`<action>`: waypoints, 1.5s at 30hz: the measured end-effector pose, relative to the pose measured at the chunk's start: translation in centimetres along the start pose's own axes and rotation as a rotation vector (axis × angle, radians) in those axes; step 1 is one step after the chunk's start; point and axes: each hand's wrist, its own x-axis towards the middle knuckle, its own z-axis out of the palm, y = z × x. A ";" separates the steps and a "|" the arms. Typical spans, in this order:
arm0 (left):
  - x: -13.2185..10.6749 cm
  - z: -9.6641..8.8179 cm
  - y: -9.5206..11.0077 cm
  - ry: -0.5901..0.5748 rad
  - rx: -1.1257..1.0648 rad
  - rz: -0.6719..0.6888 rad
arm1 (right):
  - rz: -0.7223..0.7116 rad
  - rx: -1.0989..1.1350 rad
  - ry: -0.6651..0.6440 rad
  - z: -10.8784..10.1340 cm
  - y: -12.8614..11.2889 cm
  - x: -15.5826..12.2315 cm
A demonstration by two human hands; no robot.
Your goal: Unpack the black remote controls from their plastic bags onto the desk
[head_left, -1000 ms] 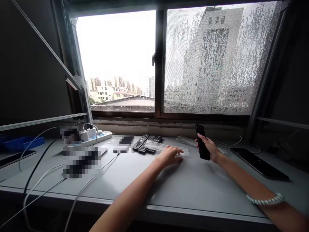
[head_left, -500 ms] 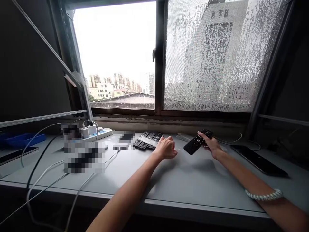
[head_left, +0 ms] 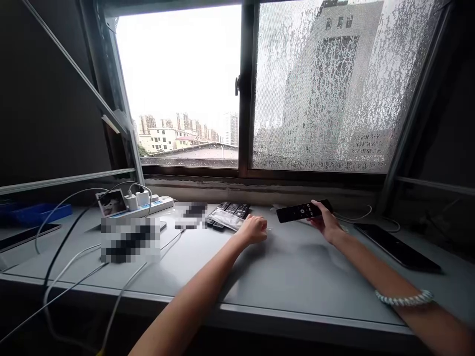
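In my right hand (head_left: 326,221) is a black remote control (head_left: 293,213), raised above the table and turned nearly level, its buttons facing me. My left hand (head_left: 253,229) is closed low over the table, left of that remote. A crumpled clear plastic bag (head_left: 227,218) runs up to its fingers and seems pinched in them; the grip itself is partly hidden. Under the bag, several black remotes (head_left: 233,208) lie side by side, their lower ends partly covered.
A white power strip (head_left: 161,202) with plugs and cables stands at the left, beside a small picture (head_left: 112,203). A blue tray (head_left: 42,213) is at far left. A dark tablet-like slab (head_left: 399,246) lies at right. Behind the table (head_left: 289,282) is a window.
The remote in my right hand has swung from a slant to nearly level. My left hand has shifted slightly left and down, and the plastic bag now covers more of the remotes' lower ends.
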 end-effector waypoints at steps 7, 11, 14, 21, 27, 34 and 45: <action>0.0 0.4 0.0 -0.012 0.032 0.021 | -0.038 0.073 -0.061 0.1 -0.1 0.1; 0.0 0.3 0.0 0.078 0.039 -0.008 | -0.085 0.009 -0.117 0.0 0.3 0.2; 0.0 0.3 0.0 0.153 0.079 -0.045 | -0.173 -0.118 -0.152 -0.1 0.6 0.5; 0.3 -0.2 -0.2 0.281 0.105 -0.133 | -0.270 -0.158 -0.241 -0.3 0.8 0.4; 0.2 -0.5 0.0 0.376 -0.015 -0.170 | -0.241 -0.060 -0.220 0.2 0.3 -0.6; 0.3 -0.4 0.0 0.417 -0.093 -0.253 | -0.270 -0.053 -0.302 0.6 0.6 -0.7; 0.4 -0.5 0.0 0.401 -0.027 -0.264 | -0.465 -0.139 -0.382 0.9 1.2 -0.9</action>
